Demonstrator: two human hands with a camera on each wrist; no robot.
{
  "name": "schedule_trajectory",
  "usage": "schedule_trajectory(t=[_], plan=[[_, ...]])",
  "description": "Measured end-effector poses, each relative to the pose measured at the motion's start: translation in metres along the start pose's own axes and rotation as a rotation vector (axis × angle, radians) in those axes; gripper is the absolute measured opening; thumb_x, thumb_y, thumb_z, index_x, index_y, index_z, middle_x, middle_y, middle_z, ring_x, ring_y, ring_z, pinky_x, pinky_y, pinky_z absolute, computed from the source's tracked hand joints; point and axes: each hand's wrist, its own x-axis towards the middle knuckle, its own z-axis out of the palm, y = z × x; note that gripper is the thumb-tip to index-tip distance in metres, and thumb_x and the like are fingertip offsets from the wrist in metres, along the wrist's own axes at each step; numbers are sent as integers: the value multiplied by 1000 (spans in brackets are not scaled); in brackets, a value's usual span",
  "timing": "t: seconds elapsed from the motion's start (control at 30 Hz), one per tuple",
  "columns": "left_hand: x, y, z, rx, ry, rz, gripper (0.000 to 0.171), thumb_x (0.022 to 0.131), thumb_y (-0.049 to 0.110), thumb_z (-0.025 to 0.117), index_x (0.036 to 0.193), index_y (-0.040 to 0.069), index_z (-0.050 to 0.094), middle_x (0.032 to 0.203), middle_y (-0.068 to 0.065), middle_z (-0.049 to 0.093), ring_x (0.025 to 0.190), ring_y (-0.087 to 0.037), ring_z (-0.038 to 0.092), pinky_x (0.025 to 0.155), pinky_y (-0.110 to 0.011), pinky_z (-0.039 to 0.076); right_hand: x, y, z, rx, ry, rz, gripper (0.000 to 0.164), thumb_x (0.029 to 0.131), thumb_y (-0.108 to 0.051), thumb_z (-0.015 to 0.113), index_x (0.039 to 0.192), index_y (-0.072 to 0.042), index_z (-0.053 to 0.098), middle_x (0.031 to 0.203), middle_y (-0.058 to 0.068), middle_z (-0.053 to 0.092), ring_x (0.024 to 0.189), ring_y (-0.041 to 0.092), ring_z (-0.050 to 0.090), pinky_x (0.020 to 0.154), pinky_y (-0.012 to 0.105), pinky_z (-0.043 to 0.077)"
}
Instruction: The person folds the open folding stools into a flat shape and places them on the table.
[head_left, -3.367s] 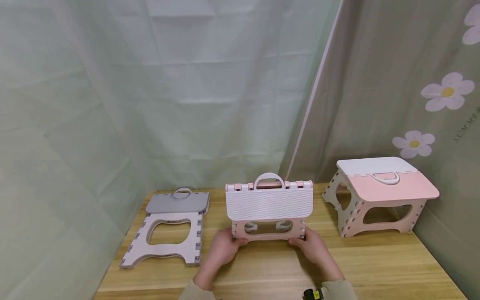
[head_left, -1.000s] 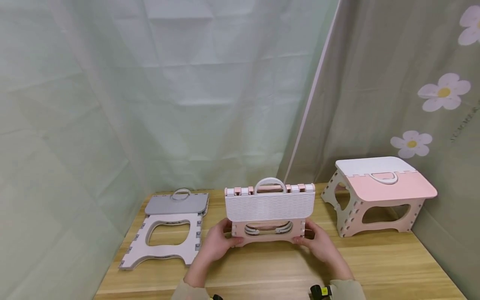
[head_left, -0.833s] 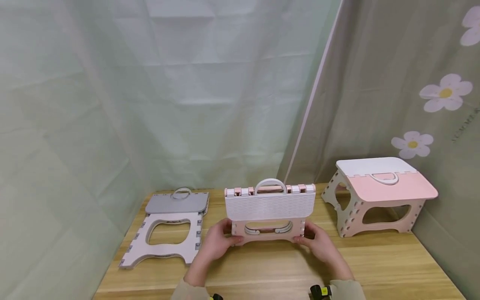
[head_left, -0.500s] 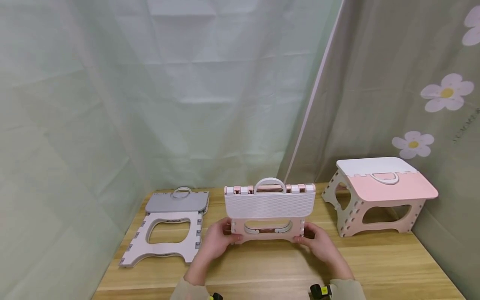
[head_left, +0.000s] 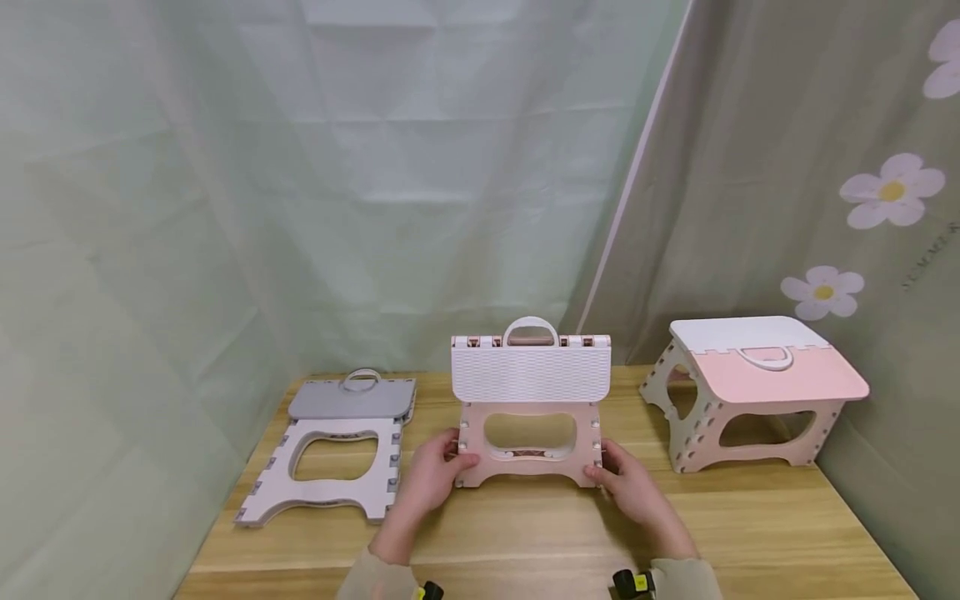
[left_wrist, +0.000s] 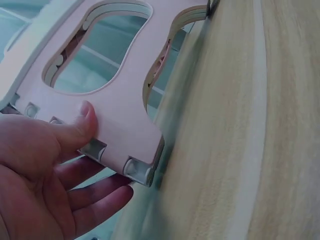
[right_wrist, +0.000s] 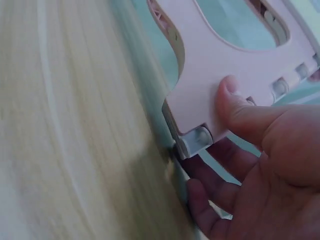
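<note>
A pink-and-white folding stool (head_left: 531, 373) stands at mid-table, its legs close together and its white handle upright on top. My left hand (head_left: 432, 473) pinches the lower left side of its pink leg panel. The thumb (left_wrist: 82, 125) lies on the panel's face in the left wrist view, with fingers at the edge and behind. Opposite it, my right hand (head_left: 628, 481) pinches the lower right side, thumb (right_wrist: 231, 97) on the face. The lower corners sit at or just above the wooden table; exact contact is unclear. The far leg panel is mostly hidden.
To the left, a grey-and-white folding stool (head_left: 333, 469) lies folded flat on the wooden table (head_left: 517, 542). At the right, another pink-and-white folding stool (head_left: 772, 372) stands unfolded. A pale curtain (head_left: 480, 183) hangs behind, and a flowered one (head_left: 750, 200) on the right.
The stool between my hands has turned more upright: its top rose and moved away, and more of the pink panel shows. Both hands keep hold. The other two stools have stayed put.
</note>
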Motion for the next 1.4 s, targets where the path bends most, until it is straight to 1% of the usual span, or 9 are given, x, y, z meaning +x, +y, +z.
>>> schedule_trajectory(t=[0.3,0.5,0.67,0.83,0.93,1.0,1.17,1.3,1.4], plan=[[-5,3,-12,-137,3,-15,36,104,19,72,134,1,66,110,-9,73,92,-18,66,80,-31,57,-8,-16,7,76,-15,34,43,102,-13,73,141,0,61,123,14,72,113,29,66,90,39,54],[-9,3,-23,-191,-9,-45,39,105,18,71,137,-3,64,111,-11,75,90,-18,70,77,-32,58,-11,-21,11,182,-90,39,46,104,-14,71,144,3,55,118,16,72,103,24,67,85,34,54],[-11,2,-30,-213,-2,-85,37,106,20,69,134,-5,65,106,-9,75,86,-17,69,75,-31,57,-13,-31,14,248,-138,41,50,106,-13,68,146,11,50,119,19,71,100,24,68,83,31,56],[-14,-2,-35,-147,16,-147,42,109,24,65,133,-10,65,110,-10,76,92,-17,69,84,-36,58,-10,-35,21,236,-178,28,55,107,-17,66,143,21,47,119,18,72,99,22,69,84,30,56],[-17,-5,-37,-85,28,-171,43,109,27,65,132,-10,66,111,-12,75,96,-19,68,89,-43,57,-8,-33,25,235,-199,37,55,108,-19,66,141,22,50,113,15,73,97,21,68,84,30,56],[-18,-7,-38,-40,34,-165,43,108,27,65,131,-9,68,113,-14,75,100,-22,68,92,-47,56,-7,-31,27,224,-206,43,54,108,-20,66,139,22,52,109,13,73,95,20,68,83,30,55],[-20,-10,-40,43,32,-153,43,108,28,66,130,-9,69,112,-14,74,97,-23,66,88,-46,55,-4,-28,33,201,-213,48,52,108,-21,66,136,21,55,104,10,73,93,19,68,81,30,55],[-21,-12,-40,74,33,-172,43,109,29,65,129,-8,70,107,-11,74,91,-21,64,83,-43,54,0,-30,37,213,-226,61,52,108,-22,66,136,21,56,102,9,73,93,18,67,81,32,55],[-22,-13,-40,100,31,-159,42,108,29,65,128,-7,70,106,-11,74,91,-20,64,84,-44,55,3,-31,40,211,-236,80,51,108,-23,65,135,20,58,101,8,73,92,18,67,81,33,55]])
